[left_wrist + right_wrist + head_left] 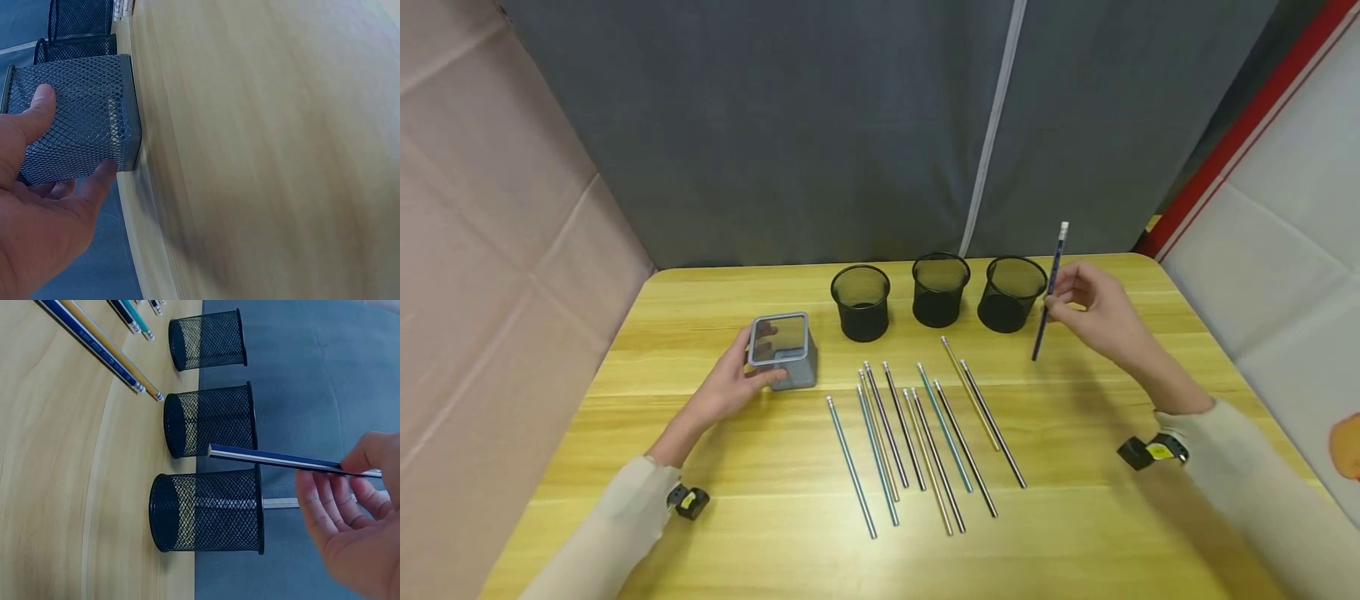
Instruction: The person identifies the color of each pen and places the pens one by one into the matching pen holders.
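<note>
My right hand point(1093, 307) pinches a dark blue pencil point(1048, 292) between thumb and fingers, its white eraser end up and its lower end above the table. Just left of that pencil is the rightmost round black mesh cup point(1011, 296). My left hand point(730, 383) grips a square grey mesh pencil holder point(793, 367), thumb on the near side and fingers round the left side; in the left wrist view the holder point(78, 119) stands on the table. Several pencils point(925, 450) in blue, teal and gold lie side by side between the hands, erasers pointing away from me.
Two more round black mesh cups, the middle one point(940, 292) and the left one point(862, 308), stand along the table's back. A grey curtain point(775, 150) hangs behind the wooden table point(760, 517). Pale cloth walls point(490, 250) flank both sides.
</note>
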{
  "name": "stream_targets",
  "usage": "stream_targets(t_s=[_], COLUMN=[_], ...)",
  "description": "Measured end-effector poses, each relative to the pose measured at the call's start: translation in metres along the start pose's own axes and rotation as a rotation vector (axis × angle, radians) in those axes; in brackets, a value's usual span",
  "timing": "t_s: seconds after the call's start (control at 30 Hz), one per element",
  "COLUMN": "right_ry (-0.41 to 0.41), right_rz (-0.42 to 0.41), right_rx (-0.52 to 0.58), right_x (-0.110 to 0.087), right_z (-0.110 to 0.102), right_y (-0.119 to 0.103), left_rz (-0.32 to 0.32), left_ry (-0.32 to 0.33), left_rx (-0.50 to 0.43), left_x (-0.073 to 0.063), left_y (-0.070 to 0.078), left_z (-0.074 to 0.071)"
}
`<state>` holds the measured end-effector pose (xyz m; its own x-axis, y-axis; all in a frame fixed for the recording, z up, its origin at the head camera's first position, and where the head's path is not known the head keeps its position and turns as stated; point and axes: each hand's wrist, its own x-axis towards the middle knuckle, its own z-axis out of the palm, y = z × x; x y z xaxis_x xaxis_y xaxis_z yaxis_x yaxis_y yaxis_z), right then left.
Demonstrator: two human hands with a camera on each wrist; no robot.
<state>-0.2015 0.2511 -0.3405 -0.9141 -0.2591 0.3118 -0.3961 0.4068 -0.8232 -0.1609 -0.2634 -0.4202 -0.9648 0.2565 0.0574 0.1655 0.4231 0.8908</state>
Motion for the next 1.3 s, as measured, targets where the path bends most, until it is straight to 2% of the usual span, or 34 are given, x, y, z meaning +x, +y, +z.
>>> stream_targets(t_s=[0.4,0.8,1.03,1.3], right_ry=[0.11,0.231,0.292,0.311], right_rz=[-0.127,-0.133,-0.13,-0.12], right_rx=[0.172,0.252,0.209,0.198], right_x=[0.006,0.02,0.027,0.036], right_z=[-0.004,-0.007,-0.011,-0.011], right_y=[0.005,0.01,0.014,0.015], left_rz=[0.008,0.013,0.005,0.005], left_ry=[0.009,0.008,0.005,0.002], left_rx=[0.014,0.012,0.004,-0.003], left_x=[0.001,-0.001,-0.001,-0.002], left_y=[0.0,-0.001,-0.001,-0.001], left_z=[-0.004,-0.005,-0.005,-0.004])
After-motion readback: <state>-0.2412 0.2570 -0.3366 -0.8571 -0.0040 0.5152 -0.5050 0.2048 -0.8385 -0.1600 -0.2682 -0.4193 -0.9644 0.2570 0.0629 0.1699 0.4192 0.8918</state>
